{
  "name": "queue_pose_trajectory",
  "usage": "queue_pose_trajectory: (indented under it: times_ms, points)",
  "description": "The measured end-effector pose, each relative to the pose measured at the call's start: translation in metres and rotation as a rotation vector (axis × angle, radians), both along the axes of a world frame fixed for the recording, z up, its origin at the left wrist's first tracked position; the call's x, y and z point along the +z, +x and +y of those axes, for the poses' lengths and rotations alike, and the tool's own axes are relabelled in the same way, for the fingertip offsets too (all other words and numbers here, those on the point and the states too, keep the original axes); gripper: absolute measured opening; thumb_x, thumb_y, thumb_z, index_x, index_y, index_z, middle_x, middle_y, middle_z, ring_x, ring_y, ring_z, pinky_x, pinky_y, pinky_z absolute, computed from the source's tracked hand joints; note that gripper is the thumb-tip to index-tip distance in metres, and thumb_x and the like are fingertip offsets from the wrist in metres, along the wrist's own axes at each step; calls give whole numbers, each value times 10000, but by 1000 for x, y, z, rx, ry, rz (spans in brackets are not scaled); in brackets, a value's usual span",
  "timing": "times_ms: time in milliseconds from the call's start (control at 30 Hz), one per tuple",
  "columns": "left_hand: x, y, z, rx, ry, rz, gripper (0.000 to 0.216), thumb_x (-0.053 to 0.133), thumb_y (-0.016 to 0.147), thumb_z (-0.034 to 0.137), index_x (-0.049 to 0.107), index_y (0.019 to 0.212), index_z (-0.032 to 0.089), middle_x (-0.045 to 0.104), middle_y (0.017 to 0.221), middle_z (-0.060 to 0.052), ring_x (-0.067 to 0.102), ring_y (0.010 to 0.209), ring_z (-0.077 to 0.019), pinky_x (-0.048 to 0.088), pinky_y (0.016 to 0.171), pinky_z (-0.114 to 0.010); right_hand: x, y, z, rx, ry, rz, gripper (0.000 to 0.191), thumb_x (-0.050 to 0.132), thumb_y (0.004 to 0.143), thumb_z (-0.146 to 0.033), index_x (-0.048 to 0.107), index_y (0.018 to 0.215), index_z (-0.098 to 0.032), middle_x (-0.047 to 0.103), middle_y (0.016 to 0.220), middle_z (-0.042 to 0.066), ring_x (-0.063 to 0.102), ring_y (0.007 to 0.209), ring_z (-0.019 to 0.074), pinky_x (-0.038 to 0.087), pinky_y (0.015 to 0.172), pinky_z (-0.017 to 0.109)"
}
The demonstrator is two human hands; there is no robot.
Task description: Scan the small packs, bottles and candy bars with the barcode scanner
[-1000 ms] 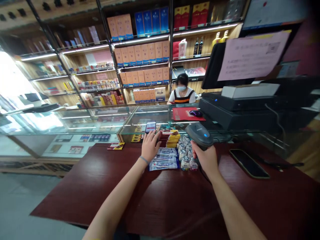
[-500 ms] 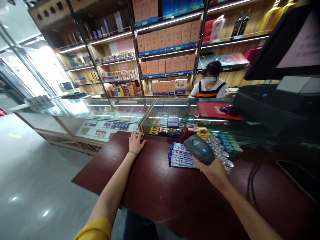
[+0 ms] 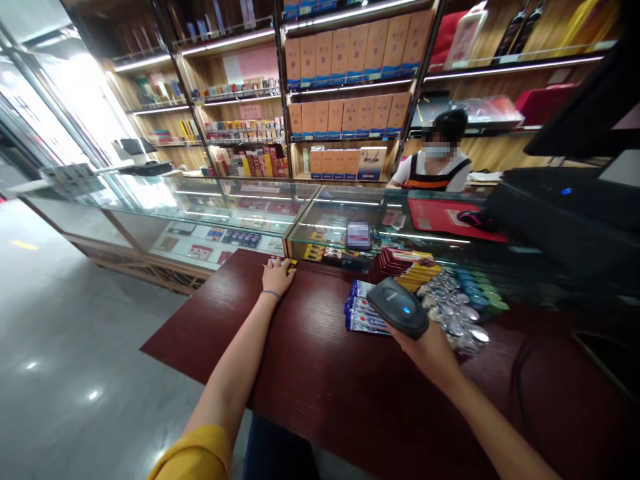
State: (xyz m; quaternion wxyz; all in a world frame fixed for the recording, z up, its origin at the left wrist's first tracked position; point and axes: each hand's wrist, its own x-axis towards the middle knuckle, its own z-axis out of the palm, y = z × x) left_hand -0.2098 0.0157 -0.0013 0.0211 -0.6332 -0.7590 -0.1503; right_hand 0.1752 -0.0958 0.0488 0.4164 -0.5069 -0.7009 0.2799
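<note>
My right hand (image 3: 431, 350) is wrapped round a dark grey barcode scanner (image 3: 395, 305) with a blue light on top, held above the table's right half. Partly under it lie several blue-and-white packets (image 3: 361, 310) in a row. Silver round-topped packs (image 3: 453, 307) sit just beyond that hand. Far off at the table's back edge, my left hand (image 3: 278, 279) has its fingers curled over a small yellow packet (image 3: 292, 265). Most of this packet is hidden under the fingers.
Behind the dark red table (image 3: 310, 360) runs a glass display counter (image 3: 240, 193). Stacked red-and-yellow packets (image 3: 417, 270) and blue-green packs (image 3: 473, 287) stand by it. A person (image 3: 437, 173) is behind the counter. A monitor (image 3: 580, 113), red mat (image 3: 430, 219) and cable (image 3: 517, 380) are at right.
The view has shifted, so counter and shelves sit differently in it. My left hand's spread fingers have curled in over the yellow packet. My right hand still holds the scanner over the packets.
</note>
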Motion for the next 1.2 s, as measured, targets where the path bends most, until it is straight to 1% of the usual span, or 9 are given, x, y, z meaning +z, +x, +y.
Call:
queue_pose_trajectory:
  times_ms: [100, 200, 300, 433, 533, 667, 833, 1000, 1200]
  points:
    - [5, 6, -5, -26, 56, -30, 383, 552, 967, 370, 639, 1324, 263, 581, 1412, -168, 468, 1336, -371, 363, 1103, -543, -1, 0, 1, 0, -10, 23, 434, 700, 813, -472, 700, 1157, -207, 776, 1106, 106, 725, 1038, 317, 579, 884, 403]
    - [16, 13, -11, -50, 178, -190, 327, 535, 985, 325, 662, 1281, 269, 668, 1289, -149, 583, 1231, -310, 444, 1028, -421, -1, 0, 2, -11, -36, 65, 473, 703, 803, -465, 693, 1191, -194, 771, 1133, 113, 719, 1066, 314, 575, 905, 411]
    - [31, 19, -15, 81, 356, -481, 289, 529, 997, 335, 685, 1228, 260, 743, 1078, -119, 686, 1051, -261, 497, 924, -342, -1, 1, 4, -50, -63, 100, 509, 720, 785, -458, 688, 1208, -177, 773, 1125, 121, 722, 1055, 312, 570, 919, 429]
    - [50, 37, -16, 279, 513, -1209, 307, 454, 1030, 379, 699, 1060, 195, 740, 913, -90, 729, 875, -208, 568, 803, -307, -2, 3, 5, -77, -51, 127, 537, 731, 764, -453, 683, 1217, -168, 768, 1140, 132, 715, 1074, 326, 555, 953, 467]
    - [56, 60, -17, 199, 461, -1840, 365, 383, 1058, 391, 662, 1145, 173, 746, 966, -93, 737, 835, -180, 607, 824, -351, -1, 3, 4, -75, -17, 145, 546, 721, 766, -426, 666, 1247, -174, 765, 1149, 128, 711, 1086, 329, 550, 966, 480]
    - [49, 94, -28, 16, 407, -2266, 432, 338, 1074, 419, 636, 1251, 162, 740, 1126, -144, 735, 995, -203, 584, 968, -417, 4, 2, 0, -96, 44, 182, 573, 719, 777, -392, 613, 1299, -182, 743, 1207, 128, 706, 1106, 309, 556, 962, 443]
    - [40, 120, -45, -46, 283, -2437, 458, 365, 1063, 454, 642, 1268, 153, 739, 1156, -152, 700, 1142, -246, 529, 1078, -479, 13, 4, -5, -65, -17, 15, 543, 694, 813, -370, 547, 1321, -244, 758, 1152, 98, 710, 1104, 305, 552, 927, 421]
    - [43, 125, -53, -74, 258, -2449, 458, 370, 1062, 455, 652, 1263, 155, 735, 1184, -145, 684, 1180, -254, 502, 1110, -494, 14, 4, -8, -20, -61, -143, 604, 664, 813, -387, 479, 1375, -263, 774, 1068, 86, 729, 1046, 320, 555, 882, 423]
    - [41, 125, -54, -185, 228, -2446, 475, 365, 1054, 498, 641, 1275, 181, 674, 1319, -140, 627, 1278, -242, 472, 1146, -464, 11, 2, -8, 21, -15, -224, 537, 619, 802, -414, 565, 1295, -209, 772, 1052, 136, 706, 1114, 359, 552, 894, 434]
